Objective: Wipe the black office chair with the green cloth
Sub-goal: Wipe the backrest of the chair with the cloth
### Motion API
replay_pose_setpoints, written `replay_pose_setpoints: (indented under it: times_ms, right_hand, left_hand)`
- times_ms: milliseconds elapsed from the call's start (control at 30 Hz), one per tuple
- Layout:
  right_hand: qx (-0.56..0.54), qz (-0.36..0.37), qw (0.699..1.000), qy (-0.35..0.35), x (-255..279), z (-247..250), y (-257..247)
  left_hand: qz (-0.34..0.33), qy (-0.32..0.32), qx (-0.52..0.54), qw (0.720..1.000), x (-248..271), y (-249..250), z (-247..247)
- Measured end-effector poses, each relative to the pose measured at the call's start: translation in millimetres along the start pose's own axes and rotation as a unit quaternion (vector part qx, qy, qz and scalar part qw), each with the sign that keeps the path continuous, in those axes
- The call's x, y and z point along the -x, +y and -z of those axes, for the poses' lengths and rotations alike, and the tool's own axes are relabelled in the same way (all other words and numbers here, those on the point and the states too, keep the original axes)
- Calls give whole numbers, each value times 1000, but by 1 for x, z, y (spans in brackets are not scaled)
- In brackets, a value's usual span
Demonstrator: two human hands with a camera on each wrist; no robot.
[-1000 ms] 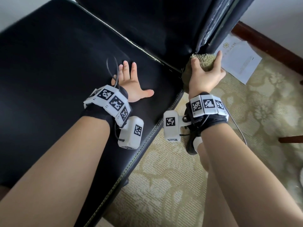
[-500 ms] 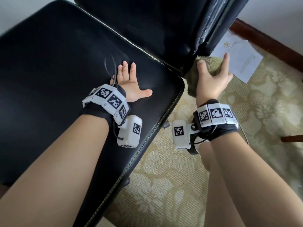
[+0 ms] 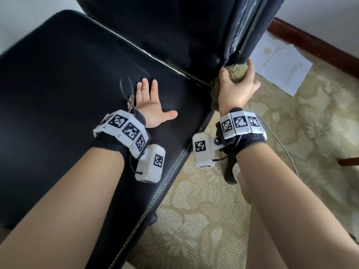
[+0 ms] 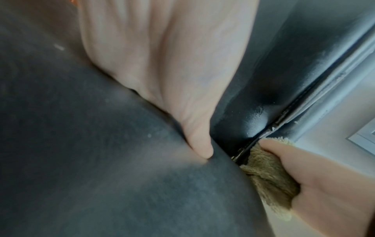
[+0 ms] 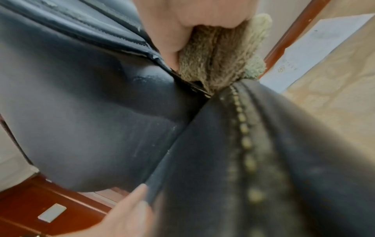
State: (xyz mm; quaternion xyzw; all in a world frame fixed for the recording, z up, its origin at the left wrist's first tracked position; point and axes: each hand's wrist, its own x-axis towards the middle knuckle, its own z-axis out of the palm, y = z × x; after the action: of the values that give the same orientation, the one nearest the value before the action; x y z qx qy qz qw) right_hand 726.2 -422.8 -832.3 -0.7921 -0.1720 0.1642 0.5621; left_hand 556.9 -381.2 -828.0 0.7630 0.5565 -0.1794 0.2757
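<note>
The black office chair's seat (image 3: 64, 90) fills the left of the head view, its backrest (image 3: 174, 30) rising at the top. My left hand (image 3: 150, 105) lies flat on the seat with straight fingers and thumb spread. My right hand (image 3: 236, 84) grips the bunched green cloth (image 3: 238, 71) against the backrest's lower right edge, where it meets the seat corner. The right wrist view shows the cloth (image 5: 219, 52) pinched between thumb and fingers above the seat's stitched seam (image 5: 243, 131). The left wrist view has the cloth (image 4: 267, 178) at right and my left thumb (image 4: 199, 144) pressing the seat.
A white printed sheet of paper (image 3: 279, 65) lies on the patterned beige carpet (image 3: 194, 220) right of the chair. A dark wooden skirting board (image 3: 318, 45) runs along the wall behind it. A brown wooden piece (image 3: 348, 162) juts in at the right edge.
My right hand slid the cloth down the backrest's side edge to the right, then back up and inward against it. The left hand stayed flat on the seat.
</note>
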Motion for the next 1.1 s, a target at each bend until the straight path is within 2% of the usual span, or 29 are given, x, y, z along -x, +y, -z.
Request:
replay_pose_setpoints:
  times_ms: [267, 367, 500, 633, 800, 1000, 1100]
  right_hand:
    - [113, 11, 991, -63, -5, 9, 12]
    - [55, 38, 996, -64, 1, 25, 19]
    - [-35, 139, 990, 18, 14, 32, 15]
    - [-69, 82, 993, 54, 10, 16, -6]
    - [-40, 84, 994, 65, 3, 5, -3]
    - [-11, 119, 992, 50, -2, 1, 4]
    - [40, 98, 994, 11, -6, 3, 11]
  left_hand:
    - [6, 5, -5, 1000, 0, 2, 1]
    - [5, 4, -6, 1000, 1, 2, 0]
    - [5, 5, -15, 1000, 2, 2, -1]
    - [4, 4, -15, 1000, 3, 2, -1]
    - [4, 10, -10, 1000, 1, 1, -2]
    - [5, 12, -4, 1000, -1, 2, -2]
    - [8, 10, -8, 1000, -1, 3, -1]
